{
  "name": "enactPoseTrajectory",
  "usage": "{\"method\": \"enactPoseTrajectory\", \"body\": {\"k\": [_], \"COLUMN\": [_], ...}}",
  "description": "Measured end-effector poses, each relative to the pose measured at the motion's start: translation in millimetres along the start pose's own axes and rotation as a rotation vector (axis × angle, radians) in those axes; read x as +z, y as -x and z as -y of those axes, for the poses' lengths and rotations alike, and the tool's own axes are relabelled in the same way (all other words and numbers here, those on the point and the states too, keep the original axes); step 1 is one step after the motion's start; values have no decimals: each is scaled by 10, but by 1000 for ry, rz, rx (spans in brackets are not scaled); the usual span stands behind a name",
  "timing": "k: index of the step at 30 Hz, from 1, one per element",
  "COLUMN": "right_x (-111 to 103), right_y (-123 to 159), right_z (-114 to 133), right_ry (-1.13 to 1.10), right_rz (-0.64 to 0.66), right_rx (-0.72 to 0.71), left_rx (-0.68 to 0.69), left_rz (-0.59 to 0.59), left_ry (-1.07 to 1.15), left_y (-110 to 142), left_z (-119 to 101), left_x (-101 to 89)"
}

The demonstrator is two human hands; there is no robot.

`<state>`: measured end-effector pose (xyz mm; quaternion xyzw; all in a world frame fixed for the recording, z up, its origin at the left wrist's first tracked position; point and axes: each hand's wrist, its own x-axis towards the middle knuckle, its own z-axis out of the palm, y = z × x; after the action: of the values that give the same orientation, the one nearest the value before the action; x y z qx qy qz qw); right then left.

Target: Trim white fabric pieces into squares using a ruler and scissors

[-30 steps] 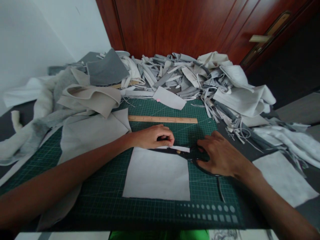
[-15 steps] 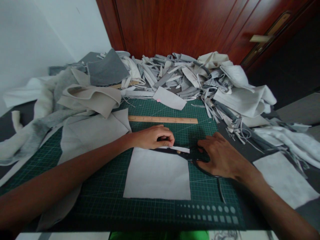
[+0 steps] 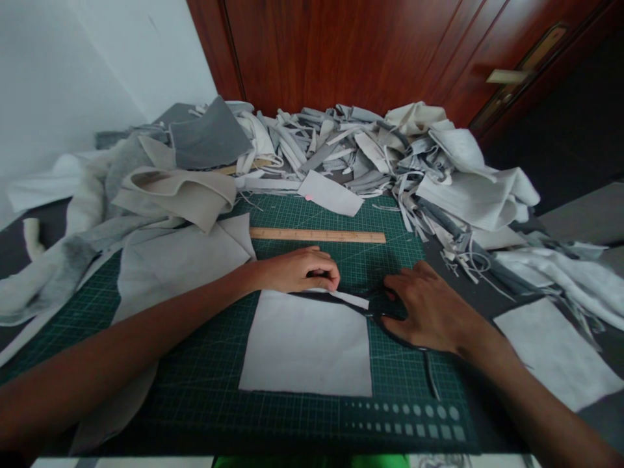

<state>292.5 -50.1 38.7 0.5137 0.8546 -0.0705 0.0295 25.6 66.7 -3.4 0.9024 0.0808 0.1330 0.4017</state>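
A white fabric square lies on the green cutting mat. My right hand grips black scissors at the square's top right corner, their blades lying along its top edge. My left hand is closed at the top edge, pinching a thin white strip that runs to the right above the blades.
A wooden ruler lies on the mat beyond my hands. Beige fabric covers the mat's left part. A big heap of grey and white offcuts fills the back. Another white square lies at right. A wooden door stands behind.
The thin strip has lifted slightly off the square's top edge at its right end. My right hand with the scissors has shifted a little. My left hand stays put.
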Motion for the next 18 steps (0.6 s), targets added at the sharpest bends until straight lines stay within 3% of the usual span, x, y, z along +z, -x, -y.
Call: {"method": "enactPoseTrajectory", "body": {"k": [18], "right_x": [9], "right_y": [2], "right_z": [-90], "right_ry": [58], "right_rz": [33], "right_rx": [-69], "left_rx": [4], "left_rz": [-3], "left_ry": [6], "left_y": [-5], "left_z": [-53], "left_x": [24]}}
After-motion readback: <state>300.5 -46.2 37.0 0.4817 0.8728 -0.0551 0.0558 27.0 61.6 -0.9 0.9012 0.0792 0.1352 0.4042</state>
